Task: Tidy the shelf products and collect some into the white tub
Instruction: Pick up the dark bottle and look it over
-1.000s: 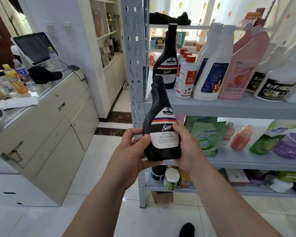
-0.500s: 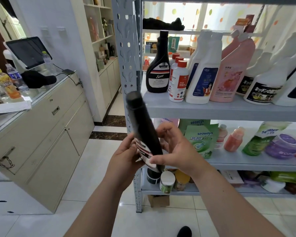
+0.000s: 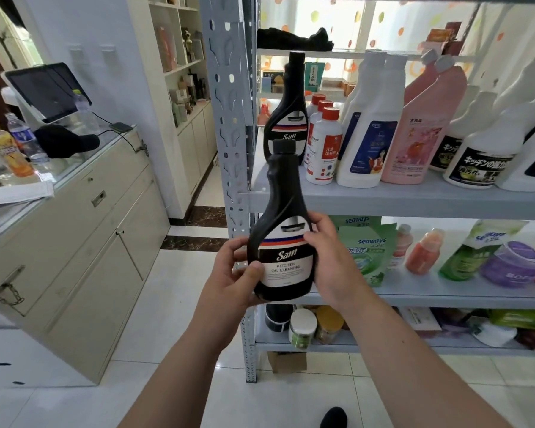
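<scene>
I hold a black Sam kitchen oil cleaning bottle (image 3: 283,230) upright in front of the grey metal shelf (image 3: 414,197), label facing me. My left hand (image 3: 233,274) grips its lower left side, thumb on the label. My right hand (image 3: 329,256) wraps its right side. A second identical black bottle (image 3: 288,109) stands on the upper shelf board behind it, beside red-capped white bottles (image 3: 323,149), tall white bottles (image 3: 368,137) and a pink bottle (image 3: 423,134). No white tub is in view.
Green seaways pouches (image 3: 368,254) and small bottles lie on the middle board; jars (image 3: 303,327) stand on the bottom board. A beige counter (image 3: 74,230) with a screen (image 3: 48,91) and drinks is on the left. White tiled floor lies between.
The bottle was tipped with its neck leaning towards me half a second ago; now it stands upright again with the label facing me, both hands still on it.
</scene>
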A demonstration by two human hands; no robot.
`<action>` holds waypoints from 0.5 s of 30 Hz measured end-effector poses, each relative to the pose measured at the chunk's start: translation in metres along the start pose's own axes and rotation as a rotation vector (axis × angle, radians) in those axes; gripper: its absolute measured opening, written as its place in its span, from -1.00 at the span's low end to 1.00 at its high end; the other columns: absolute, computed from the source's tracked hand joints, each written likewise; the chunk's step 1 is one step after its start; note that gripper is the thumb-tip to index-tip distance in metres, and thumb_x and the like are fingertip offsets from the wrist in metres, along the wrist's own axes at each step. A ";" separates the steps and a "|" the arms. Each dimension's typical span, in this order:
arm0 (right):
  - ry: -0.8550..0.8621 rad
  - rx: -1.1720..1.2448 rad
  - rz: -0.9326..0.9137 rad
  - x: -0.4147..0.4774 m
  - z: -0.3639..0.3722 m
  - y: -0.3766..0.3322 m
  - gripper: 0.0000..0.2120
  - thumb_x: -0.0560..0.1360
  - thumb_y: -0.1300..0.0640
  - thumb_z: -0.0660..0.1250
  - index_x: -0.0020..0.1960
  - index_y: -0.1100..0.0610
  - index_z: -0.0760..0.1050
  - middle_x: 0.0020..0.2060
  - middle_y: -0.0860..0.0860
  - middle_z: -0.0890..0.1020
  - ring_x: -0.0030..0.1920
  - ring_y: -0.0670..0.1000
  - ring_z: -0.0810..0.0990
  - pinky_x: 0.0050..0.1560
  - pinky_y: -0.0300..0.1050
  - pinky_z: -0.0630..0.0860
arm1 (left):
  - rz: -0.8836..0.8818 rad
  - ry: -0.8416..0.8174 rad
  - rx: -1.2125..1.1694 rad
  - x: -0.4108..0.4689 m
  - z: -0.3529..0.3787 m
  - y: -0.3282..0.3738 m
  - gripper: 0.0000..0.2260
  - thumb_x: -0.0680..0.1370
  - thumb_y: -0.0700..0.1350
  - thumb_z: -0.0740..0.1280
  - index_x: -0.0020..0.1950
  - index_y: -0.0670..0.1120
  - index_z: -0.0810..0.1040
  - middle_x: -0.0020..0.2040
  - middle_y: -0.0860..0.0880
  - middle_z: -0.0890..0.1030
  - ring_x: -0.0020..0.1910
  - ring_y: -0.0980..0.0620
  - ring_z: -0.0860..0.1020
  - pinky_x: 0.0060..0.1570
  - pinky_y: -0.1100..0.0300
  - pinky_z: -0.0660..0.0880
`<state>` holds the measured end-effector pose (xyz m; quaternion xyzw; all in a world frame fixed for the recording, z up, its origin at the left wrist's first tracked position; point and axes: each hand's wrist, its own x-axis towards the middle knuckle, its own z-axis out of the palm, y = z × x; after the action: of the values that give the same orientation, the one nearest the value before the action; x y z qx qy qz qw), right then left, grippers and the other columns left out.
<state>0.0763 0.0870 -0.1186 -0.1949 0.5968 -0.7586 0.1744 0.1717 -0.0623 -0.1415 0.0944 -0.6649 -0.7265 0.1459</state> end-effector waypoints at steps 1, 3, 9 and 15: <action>0.023 0.029 -0.001 0.003 0.000 -0.001 -0.71 0.59 0.13 0.19 0.27 -0.05 0.48 0.10 0.08 0.70 0.18 0.11 0.66 0.27 0.22 0.55 | 0.037 -0.009 0.081 0.002 0.001 0.004 -0.69 0.65 -0.18 0.30 0.29 0.18 0.45 0.13 0.14 0.60 0.14 0.00 0.64 -0.04 -0.05 0.68; 0.049 0.082 -0.004 0.008 -0.001 -0.005 -0.71 0.64 0.21 0.13 0.28 -0.01 0.47 0.09 0.10 0.70 0.15 0.12 0.67 0.26 0.23 0.56 | 0.113 -0.009 0.260 0.007 0.002 0.013 -0.68 0.63 -0.13 0.33 0.27 0.25 0.41 0.16 0.16 0.58 0.14 0.10 0.62 -0.04 0.15 0.66; 0.026 0.042 -0.044 0.028 -0.005 -0.024 -0.63 0.48 0.13 0.19 0.26 -0.05 0.50 0.06 0.13 0.70 0.11 0.16 0.68 0.17 0.25 0.59 | 0.207 0.007 0.379 0.034 0.011 0.042 -0.58 0.57 -0.12 0.43 0.33 0.20 0.38 0.26 0.18 0.58 0.19 0.21 0.60 0.11 0.12 0.63; 0.001 -0.261 -0.193 0.055 -0.017 -0.068 -0.69 0.70 0.18 0.14 0.24 -0.18 0.51 0.06 -0.17 0.69 0.13 -0.18 0.65 0.02 -0.27 0.58 | 0.333 0.119 0.448 0.070 0.038 0.065 -0.50 0.59 -0.13 0.39 0.25 0.44 0.31 0.15 0.39 0.53 0.18 0.31 0.55 0.08 0.15 0.58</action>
<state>0.0181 0.0897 -0.0512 -0.2721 0.6687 -0.6880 0.0735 0.0989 -0.0555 -0.0696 0.0561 -0.8054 -0.5208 0.2773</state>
